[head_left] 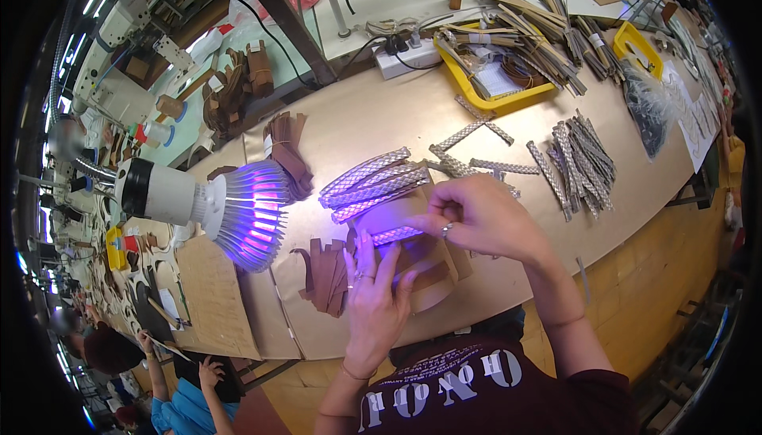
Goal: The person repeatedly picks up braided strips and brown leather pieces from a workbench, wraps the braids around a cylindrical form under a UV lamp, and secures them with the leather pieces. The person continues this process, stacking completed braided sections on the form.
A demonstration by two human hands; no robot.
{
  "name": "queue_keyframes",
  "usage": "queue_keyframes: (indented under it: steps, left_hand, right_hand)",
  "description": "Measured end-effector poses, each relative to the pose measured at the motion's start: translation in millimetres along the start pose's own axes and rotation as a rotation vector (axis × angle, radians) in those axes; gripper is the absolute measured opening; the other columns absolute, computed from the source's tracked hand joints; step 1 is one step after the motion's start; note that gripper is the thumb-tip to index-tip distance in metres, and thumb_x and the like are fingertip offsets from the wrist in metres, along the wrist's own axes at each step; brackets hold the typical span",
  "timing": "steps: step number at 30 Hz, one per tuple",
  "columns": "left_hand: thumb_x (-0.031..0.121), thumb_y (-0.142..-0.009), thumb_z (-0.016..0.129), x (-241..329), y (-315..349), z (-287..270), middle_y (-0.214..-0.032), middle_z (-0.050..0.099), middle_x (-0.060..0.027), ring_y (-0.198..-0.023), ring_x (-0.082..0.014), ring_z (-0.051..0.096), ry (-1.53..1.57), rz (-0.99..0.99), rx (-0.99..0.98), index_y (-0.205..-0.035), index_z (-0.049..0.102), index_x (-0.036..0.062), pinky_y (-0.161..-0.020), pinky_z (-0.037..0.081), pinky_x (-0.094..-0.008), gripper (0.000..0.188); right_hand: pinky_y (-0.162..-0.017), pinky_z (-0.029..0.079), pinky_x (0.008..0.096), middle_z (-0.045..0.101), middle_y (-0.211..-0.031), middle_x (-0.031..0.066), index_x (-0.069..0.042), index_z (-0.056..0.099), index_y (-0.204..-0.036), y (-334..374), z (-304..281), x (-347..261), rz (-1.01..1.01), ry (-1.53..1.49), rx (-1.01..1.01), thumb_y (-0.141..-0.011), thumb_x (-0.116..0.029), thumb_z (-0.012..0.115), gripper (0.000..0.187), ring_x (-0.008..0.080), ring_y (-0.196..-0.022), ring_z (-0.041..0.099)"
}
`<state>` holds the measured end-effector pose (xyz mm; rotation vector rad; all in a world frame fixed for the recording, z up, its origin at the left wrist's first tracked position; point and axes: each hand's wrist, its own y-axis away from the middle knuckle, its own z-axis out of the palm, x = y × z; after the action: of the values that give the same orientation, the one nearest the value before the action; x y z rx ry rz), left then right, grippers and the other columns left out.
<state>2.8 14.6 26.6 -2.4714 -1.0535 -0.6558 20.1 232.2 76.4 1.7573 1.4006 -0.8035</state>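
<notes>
A short silvery braided strip (395,235) lies across a tan cylindrical form under violet light. My right hand (488,217) pinches near its right end with thumb and index finger. At the strip's left end my left hand (373,284) has its fingers stretched out and its thumb apart, the fingertips touching or very close to the strip. Behind it, several more braided strips (373,185) rest side by side on the form. A lamp with a finned metal head (250,214) glows violet just left of my hands. Brown flat strips (325,276) lie beside my left hand.
More braided strips (575,165) are heaped on the gold-coloured table (643,165) at right. Behind stands a yellow tray (508,105) with bundled strips, next to a white power strip (409,59). Brown bundles (286,149) lie beyond the lamp. Another person (190,395) is at lower left.
</notes>
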Motion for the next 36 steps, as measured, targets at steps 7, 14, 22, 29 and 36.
queue_keyframes:
  steps: [7, 14, 22, 29, 36]
  left_hand:
    - [0.021, -0.09, 0.067, 1, 0, -2, -0.141, 0.044, -0.0288, -0.132, -0.0423, 0.043, -0.007, -0.007, -0.009, -0.127, 0.057, 0.0037, -0.114, 0.027, -0.0526, 0.042]
    - [0.026, -0.091, 0.066, 2, -1, -3, -0.145, 0.039, -0.0292, -0.132, -0.0446, 0.041, -0.011, -0.029, -0.044, -0.127, 0.057, 0.0043, -0.113, 0.027, -0.0547, 0.043]
    - [0.023, -0.091, 0.065, 4, -2, -5, -0.14, 0.046, -0.0297, -0.132, -0.0418, 0.043, -0.039, -0.019, -0.025, -0.127, 0.058, 0.0032, -0.114, 0.027, -0.0521, 0.041]
    - [0.022, -0.091, 0.065, 5, -3, -6, -0.14, 0.045, -0.0302, -0.131, -0.0424, 0.044, -0.036, -0.026, -0.036, -0.127, 0.057, 0.0038, -0.114, 0.028, -0.0509, 0.041]
    - [0.019, -0.09, 0.065, 7, -3, -8, -0.14, 0.045, -0.0298, -0.131, -0.0425, 0.043, -0.039, -0.038, -0.048, -0.128, 0.057, 0.0039, -0.114, 0.028, -0.0508, 0.042]
  right_hand:
    - [-0.041, 0.036, 0.0285, 0.051, -0.049, 0.0012, -0.003, 0.062, -0.073, 7, 12, 30, 0.162, -0.118, -0.011, -0.088, -0.034, 0.072, 0.036, 0.0078, -0.04, 0.047]
    - [-0.047, 0.037, 0.0277, 0.052, -0.055, 0.0016, -0.002, 0.064, -0.075, 4, 30, 59, 0.067, -0.151, 0.012, -0.089, -0.035, 0.071, 0.037, 0.0077, -0.05, 0.044]
    - [-0.052, 0.038, 0.0275, 0.053, -0.059, 0.0022, -0.001, 0.064, -0.077, 5, 42, 70, 0.066, -0.172, 0.027, -0.089, -0.034, 0.07, 0.036, 0.0085, -0.056, 0.043]
    - [-0.058, 0.044, 0.0346, 0.06, -0.065, 0.0104, -0.002, 0.067, -0.08, 4, 47, 72, 0.058, -0.197, 0.057, -0.086, -0.038, 0.071, 0.037, 0.0215, -0.06, 0.056]
    - [-0.06, 0.047, 0.0376, 0.064, -0.069, 0.0137, -0.003, 0.068, -0.081, 1, 54, 80, 0.051, -0.207, 0.067, -0.085, -0.041, 0.072, 0.039, 0.0278, -0.063, 0.062]
